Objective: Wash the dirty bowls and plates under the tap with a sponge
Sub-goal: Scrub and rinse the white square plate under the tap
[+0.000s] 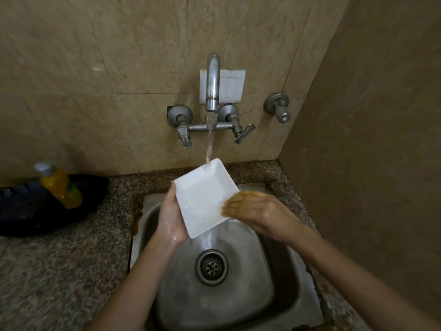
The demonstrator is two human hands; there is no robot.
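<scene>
A white square plate point(205, 197) is tilted over the steel sink point(281, 263), under the running tap point(212, 82). The water stream lands on its far corner and runs off the near corner. My left hand point(170, 218) grips the plate's left edge from below. My right hand point(253, 211) lies over the plate's right edge, blurred by motion. It holds a yellow sponge point(253, 193), of which only a strip shows past the fingers.
A yellow soap bottle point(60, 185) lies in a dark pan point(19, 211) on the speckled granite counter point(59, 271) to the left. Two tap levers point(243, 133) and a separate valve point(278, 107) stick out of the tiled wall. A side wall stands close on the right.
</scene>
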